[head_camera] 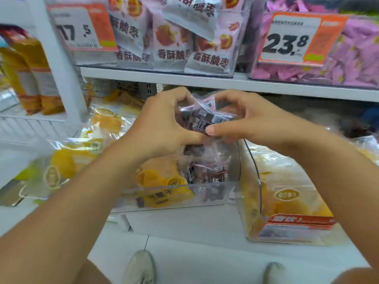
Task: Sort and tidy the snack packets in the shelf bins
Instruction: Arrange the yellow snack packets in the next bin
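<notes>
Dark snack packets (205,117) held above clear bin (235,160), yellow packets (162,181) inside

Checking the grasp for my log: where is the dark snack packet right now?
In the head view, the dark snack packet is at centre frame, held between the left hand and right hand, above the clear middle bin under the upper shelf.

— What is carrying all this?

— A white metal upper shelf (225,84) and, beneath it, a white lower shelf deck (184,226).

— What stands on the upper one?

— A clear plastic bin of pale red-printed packets (174,48), and beside it on the right a clear bin of pink wrapped sweets (348,64), each with an orange-edged price card.

— And below?

— A clear bin holding dark packets and a yellow one (174,193), a clear curved-wall bin of yellow dried-fruit packets (287,201) just right of it, and loose transparent yellow-fruit packets (61,167) left.
</notes>
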`<action>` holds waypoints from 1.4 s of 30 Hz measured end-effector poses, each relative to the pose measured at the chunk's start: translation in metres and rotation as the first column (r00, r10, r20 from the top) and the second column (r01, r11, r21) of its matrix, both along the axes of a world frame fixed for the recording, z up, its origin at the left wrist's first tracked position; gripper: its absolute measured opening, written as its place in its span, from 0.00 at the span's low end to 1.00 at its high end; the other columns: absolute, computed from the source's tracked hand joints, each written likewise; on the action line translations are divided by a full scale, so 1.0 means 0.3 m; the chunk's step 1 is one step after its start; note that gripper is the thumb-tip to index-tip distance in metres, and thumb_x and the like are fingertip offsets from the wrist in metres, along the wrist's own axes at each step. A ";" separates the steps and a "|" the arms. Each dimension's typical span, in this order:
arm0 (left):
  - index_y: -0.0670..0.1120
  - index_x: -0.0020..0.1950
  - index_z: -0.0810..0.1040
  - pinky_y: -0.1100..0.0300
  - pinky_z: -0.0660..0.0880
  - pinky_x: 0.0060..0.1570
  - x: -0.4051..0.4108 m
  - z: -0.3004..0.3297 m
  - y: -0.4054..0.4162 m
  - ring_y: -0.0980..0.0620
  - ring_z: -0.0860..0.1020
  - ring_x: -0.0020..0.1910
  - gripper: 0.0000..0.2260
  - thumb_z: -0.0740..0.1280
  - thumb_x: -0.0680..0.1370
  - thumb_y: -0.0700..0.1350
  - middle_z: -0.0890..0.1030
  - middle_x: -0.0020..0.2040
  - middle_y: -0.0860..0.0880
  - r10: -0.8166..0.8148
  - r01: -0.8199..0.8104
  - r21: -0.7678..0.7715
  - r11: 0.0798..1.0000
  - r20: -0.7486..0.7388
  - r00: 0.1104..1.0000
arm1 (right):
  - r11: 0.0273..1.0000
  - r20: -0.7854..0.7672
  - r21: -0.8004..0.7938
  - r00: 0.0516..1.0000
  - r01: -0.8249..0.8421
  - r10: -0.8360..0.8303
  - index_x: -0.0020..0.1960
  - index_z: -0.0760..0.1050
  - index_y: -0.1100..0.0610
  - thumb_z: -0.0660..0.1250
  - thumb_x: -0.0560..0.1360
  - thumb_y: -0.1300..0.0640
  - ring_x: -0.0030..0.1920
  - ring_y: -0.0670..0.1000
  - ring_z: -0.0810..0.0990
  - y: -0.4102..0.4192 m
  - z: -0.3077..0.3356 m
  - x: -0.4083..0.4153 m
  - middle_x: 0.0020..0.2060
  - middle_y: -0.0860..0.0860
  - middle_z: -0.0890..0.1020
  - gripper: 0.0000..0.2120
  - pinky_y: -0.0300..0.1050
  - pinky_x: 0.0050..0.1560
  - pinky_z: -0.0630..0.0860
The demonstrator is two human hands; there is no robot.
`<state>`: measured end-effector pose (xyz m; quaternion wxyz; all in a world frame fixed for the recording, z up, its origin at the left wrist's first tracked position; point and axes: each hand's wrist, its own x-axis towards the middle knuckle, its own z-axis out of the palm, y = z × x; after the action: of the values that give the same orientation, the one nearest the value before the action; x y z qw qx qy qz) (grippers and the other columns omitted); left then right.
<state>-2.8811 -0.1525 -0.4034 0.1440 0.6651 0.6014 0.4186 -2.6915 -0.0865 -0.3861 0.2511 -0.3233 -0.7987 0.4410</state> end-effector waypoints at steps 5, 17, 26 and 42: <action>0.52 0.57 0.75 0.60 0.78 0.46 -0.004 -0.033 0.008 0.61 0.79 0.49 0.30 0.84 0.60 0.52 0.79 0.49 0.59 -0.022 0.010 -0.146 0.989 -0.079 0.997 | 0.981 0.204 0.196 0.978 0.003 -0.044 0.50 0.77 0.58 0.83 0.62 0.52 0.42 0.61 0.85 0.028 -0.019 -0.045 0.40 0.57 0.85 0.22 0.63 0.44 0.82; 0.51 0.65 0.77 0.46 0.79 0.51 -0.004 -0.019 0.051 0.42 0.80 0.53 0.22 0.74 0.74 0.58 0.82 0.50 0.49 0.193 -0.233 0.015 0.972 -0.619 0.761 | 0.868 0.602 0.497 0.714 0.014 -0.356 0.50 0.81 0.60 0.78 0.67 0.40 0.46 0.55 0.79 0.027 -0.003 -0.086 0.43 0.55 0.83 0.25 0.49 0.45 0.77; 0.55 0.52 0.81 0.51 0.78 0.48 0.004 -0.028 0.047 0.50 0.79 0.45 0.08 0.75 0.75 0.51 0.81 0.42 0.55 0.126 -0.134 0.013 0.991 -0.429 0.894 | 0.746 0.734 0.587 0.595 -0.315 -0.327 0.38 0.73 0.51 0.80 0.62 0.40 0.36 0.49 0.74 -0.086 -0.007 -0.035 0.34 0.47 0.74 0.20 0.43 0.32 0.69; 0.54 0.52 0.83 0.55 0.76 0.48 0.026 -0.012 0.071 0.53 0.78 0.43 0.09 0.77 0.73 0.48 0.81 0.38 0.55 0.065 -0.094 -0.052 0.994 -0.401 0.914 | 0.822 0.697 0.504 0.688 -0.265 -0.205 0.42 0.84 0.48 0.79 0.69 0.51 0.43 0.52 0.81 -0.056 -0.047 -0.057 0.38 0.46 0.82 0.05 0.48 0.44 0.78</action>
<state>-2.8733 -0.1312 -0.4070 0.0247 0.7059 0.6589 0.2586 -2.7087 -0.1033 -0.4003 -0.0086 -0.3665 -0.9301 0.0220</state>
